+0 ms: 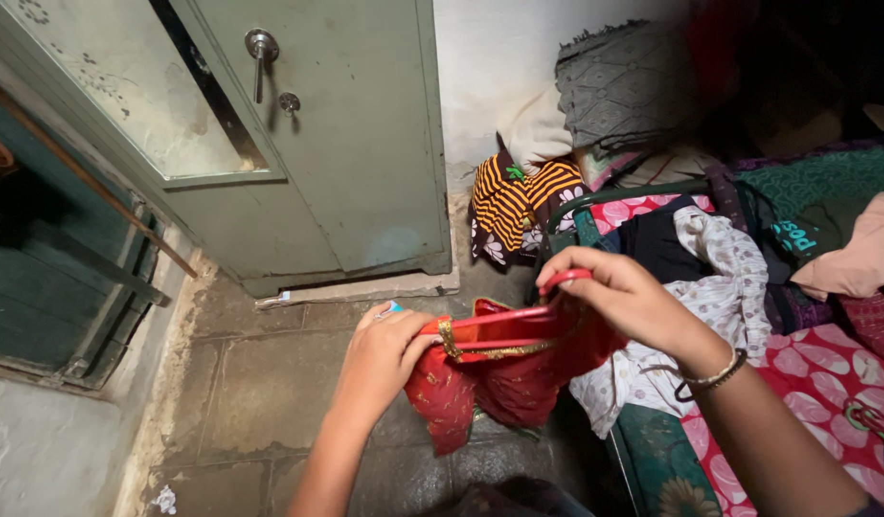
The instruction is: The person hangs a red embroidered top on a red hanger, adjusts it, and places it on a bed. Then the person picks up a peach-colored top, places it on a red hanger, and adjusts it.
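A red garment with gold trim (499, 378) hangs on a pink plastic hanger (519, 321) in front of me. My left hand (385, 359) grips the garment's left shoulder at the hanger's end. My right hand (624, 297), with bangles on the wrist, pinches the hanger's hook and the cloth near it. The garment dangles above the stone floor (270, 393).
A grey-green metal cupboard (346, 163) with a handle stands at the back left. A pile of clothes (701, 258) lies on a bed with a red patterned sheet (825, 373) at right. Striped orange-black cloth (519, 196) and folded fabrics are heaped against the wall.
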